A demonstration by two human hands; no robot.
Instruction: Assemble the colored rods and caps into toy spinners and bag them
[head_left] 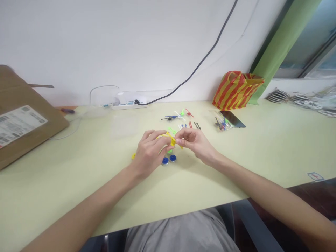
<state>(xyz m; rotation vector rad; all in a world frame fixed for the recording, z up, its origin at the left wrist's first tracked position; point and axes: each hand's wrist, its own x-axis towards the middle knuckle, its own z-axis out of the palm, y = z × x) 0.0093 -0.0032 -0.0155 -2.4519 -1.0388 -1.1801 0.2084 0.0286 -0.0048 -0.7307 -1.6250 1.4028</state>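
Observation:
My left hand (151, 152) and my right hand (195, 144) meet over the middle of the table, both closed on a small yellow plastic piece (172, 140). Its exact kind is partly hidden by my fingers. Below the hands lie two round blue-topped pieces (172, 158) with clear bases. A green round piece (170, 151) shows just behind them. Another yellow bit (133, 155) peeks out left of my left hand. Beyond my fingers sit small arrow-shaped pieces, among them red ones (190, 124), black ones (197, 125) and a green one (172, 130).
Thin coloured stick parts (174, 116) lie farther back. At right are a bag of small parts (223, 124), a dark phone-like slab (233, 119) and a striped bag (236, 91). A cardboard box (26, 115) stands left; a power strip (130, 102) lies by the wall.

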